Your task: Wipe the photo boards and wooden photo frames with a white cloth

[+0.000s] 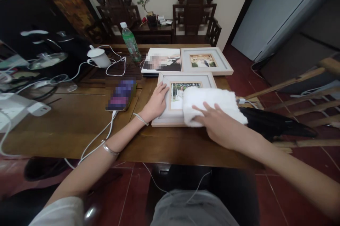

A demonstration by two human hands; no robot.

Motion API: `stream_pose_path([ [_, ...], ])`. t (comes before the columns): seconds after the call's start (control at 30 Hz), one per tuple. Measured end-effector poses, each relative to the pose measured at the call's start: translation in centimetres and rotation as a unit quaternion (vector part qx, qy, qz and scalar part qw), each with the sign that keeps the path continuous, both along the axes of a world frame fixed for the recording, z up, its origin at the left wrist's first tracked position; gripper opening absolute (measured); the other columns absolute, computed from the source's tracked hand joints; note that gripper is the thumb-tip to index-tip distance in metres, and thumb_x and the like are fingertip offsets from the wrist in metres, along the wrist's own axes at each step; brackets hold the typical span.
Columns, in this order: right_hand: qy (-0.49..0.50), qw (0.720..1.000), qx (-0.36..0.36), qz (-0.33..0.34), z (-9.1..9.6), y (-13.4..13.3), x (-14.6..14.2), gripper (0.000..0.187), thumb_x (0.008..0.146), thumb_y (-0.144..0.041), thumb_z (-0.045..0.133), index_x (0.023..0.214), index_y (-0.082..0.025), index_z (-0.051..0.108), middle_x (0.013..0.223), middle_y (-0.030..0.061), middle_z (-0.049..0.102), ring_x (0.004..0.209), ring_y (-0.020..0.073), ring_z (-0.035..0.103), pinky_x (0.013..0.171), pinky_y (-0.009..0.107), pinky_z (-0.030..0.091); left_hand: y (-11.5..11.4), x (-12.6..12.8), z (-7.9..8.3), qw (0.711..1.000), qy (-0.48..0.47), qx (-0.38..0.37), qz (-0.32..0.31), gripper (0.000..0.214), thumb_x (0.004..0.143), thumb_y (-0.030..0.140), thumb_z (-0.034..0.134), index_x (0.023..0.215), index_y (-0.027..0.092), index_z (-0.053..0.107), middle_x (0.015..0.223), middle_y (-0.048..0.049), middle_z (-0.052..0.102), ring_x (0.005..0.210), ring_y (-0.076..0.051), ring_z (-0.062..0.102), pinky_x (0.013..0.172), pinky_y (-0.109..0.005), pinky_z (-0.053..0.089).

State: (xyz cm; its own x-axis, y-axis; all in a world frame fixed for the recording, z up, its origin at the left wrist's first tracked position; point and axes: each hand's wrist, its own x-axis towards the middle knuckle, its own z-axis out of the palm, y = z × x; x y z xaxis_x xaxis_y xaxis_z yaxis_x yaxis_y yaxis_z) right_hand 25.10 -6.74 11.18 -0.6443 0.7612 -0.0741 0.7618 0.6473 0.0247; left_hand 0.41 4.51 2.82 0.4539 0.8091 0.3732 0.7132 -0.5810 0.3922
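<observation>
In front of me a pale wooden picture frame [166, 119] lies flat on the table, a small photo inside its light mat. My left hand [156, 102] grips the frame's left side, fingers over the edge. My right hand [216, 123] holds a folded white cloth [212, 100], its fingers spread over the near part. The cloth rests across the frame's right half and hides part of the photo. Behind it lie a second picture frame [227, 66] and a photo album [174, 54] with a picture cover.
A phone [120, 95] on a white charging cable lies left of the frame. Farther back stand a green-labelled bottle [131, 43] and a lidded white cup [98, 57]. Cables and a white power strip [23, 111] crowd the left. A wooden chair [294, 80] stands at the right.
</observation>
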Motion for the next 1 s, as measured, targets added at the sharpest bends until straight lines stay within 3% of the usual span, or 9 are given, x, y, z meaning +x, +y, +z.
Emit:
stream_pose_path([
  [0.1,0.007,0.999,-0.031,0.035,0.9,-2.5,-0.5,0.059,0.071,0.0,0.043,0.124,-0.021,0.06,0.148,0.0101,0.043,0.133,0.0396,0.039,0.1,0.062,0.041,0.0,0.1,0.0,1.0,-0.002,0.002,0.004,0.052,0.081,0.007,0.04,0.132,0.011,0.048,0.144,-0.0155,0.044,0.142,-0.031,0.028,0.117,-0.054,0.025],
  [0.17,0.017,0.999,-0.035,0.036,0.5,-2.1,-0.7,0.061,0.071,0.001,0.043,0.126,-0.019,0.058,0.149,0.0108,0.04,0.136,0.0395,0.034,0.102,0.063,0.039,0.0,0.1,0.1,1.0,0.001,0.002,0.004,0.049,0.083,0.009,0.04,0.132,0.01,0.048,0.143,-0.0163,0.044,0.142,-0.031,0.028,0.117,-0.053,0.025],
  [0.3,0.049,0.999,0.008,-0.001,-1.5,3.2,-0.2,0.064,0.07,0.003,0.041,0.127,-0.018,0.057,0.15,0.0111,0.039,0.14,0.0357,0.027,0.107,0.065,0.03,0.0,0.1,0.2,1.0,0.013,0.002,-0.003,0.047,0.085,0.011,0.038,0.131,0.006,0.048,0.143,-0.0197,0.043,0.142,-0.032,0.027,0.117,-0.052,0.025],
  [0.43,0.052,0.99,0.1,-0.08,-2.7,10.2,0.8,0.064,0.073,0.002,0.04,0.134,-0.016,0.05,0.153,0.0138,0.033,0.141,0.0395,0.024,0.105,0.069,0.026,0.0,0.1,0.0,1.0,0.007,0.009,-0.001,0.046,0.087,0.012,0.038,0.132,0.009,0.048,0.142,-0.0178,0.045,0.142,-0.031,0.027,0.116,-0.053,0.027],
  [0.53,0.034,0.986,0.117,-0.111,-2.9,12.7,0.6,0.066,0.073,0.003,0.038,0.136,-0.012,0.048,0.154,0.0154,0.03,0.14,0.044,0.02,0.104,0.072,0.023,0.0,0.0,-0.2,1.0,-0.003,0.017,-0.001,0.045,0.088,0.013,0.038,0.131,0.011,0.049,0.142,-0.0162,0.046,0.141,-0.03,0.029,0.116,-0.053,0.028],
  [0.63,-0.002,0.991,0.09,-0.1,-2.9,11.2,-0.4,0.062,0.073,0.004,0.038,0.132,-0.011,0.053,0.154,0.0152,0.029,0.14,0.0462,0.018,0.104,0.073,0.02,-0.1,0.1,-0.1,1.0,-0.003,0.021,0.003,0.043,0.089,0.013,0.037,0.13,0.01,0.05,0.141,-0.0166,0.047,0.141,-0.03,0.03,0.116,-0.053,0.028],
  [0.87,-0.01,0.999,-0.052,0.003,0.4,0.0,-1.7,0.057,0.074,0.0,0.041,0.126,-0.015,0.058,0.151,0.0131,0.037,0.138,0.0429,0.029,0.102,0.067,0.032,-0.2,0.3,0.2,1.0,0.013,0.009,0.007,0.045,0.088,0.011,0.037,0.131,0.005,0.048,0.143,-0.0202,0.044,0.141,-0.031,0.028,0.116,-0.052,0.026],
  [0.93,0.003,0.996,-0.079,0.033,1.2,-1.5,-2.1,0.057,0.074,0.001,0.04,0.125,-0.016,0.059,0.152,0.0112,0.036,0.138,0.0414,0.028,0.103,0.065,0.034,-0.2,0.3,0.2,1.0,0.009,0.01,0.006,0.045,0.087,0.01,0.037,0.131,0.006,0.048,0.142,-0.0197,0.044,0.141,-0.031,0.028,0.116,-0.053,0.026],
  [1.0,0.018,0.995,-0.091,0.044,1.1,-1.4,-2.4,0.06,0.073,0.002,0.039,0.126,-0.018,0.058,0.152,0.009,0.035,0.14,0.0395,0.027,0.104,0.065,0.034,-0.1,0.3,0.1,1.0,0.004,0.012,0.003,0.045,0.087,0.01,0.037,0.131,0.007,0.049,0.142,-0.0183,0.045,0.141,-0.031,0.029,0.116,-0.053,0.027],
])
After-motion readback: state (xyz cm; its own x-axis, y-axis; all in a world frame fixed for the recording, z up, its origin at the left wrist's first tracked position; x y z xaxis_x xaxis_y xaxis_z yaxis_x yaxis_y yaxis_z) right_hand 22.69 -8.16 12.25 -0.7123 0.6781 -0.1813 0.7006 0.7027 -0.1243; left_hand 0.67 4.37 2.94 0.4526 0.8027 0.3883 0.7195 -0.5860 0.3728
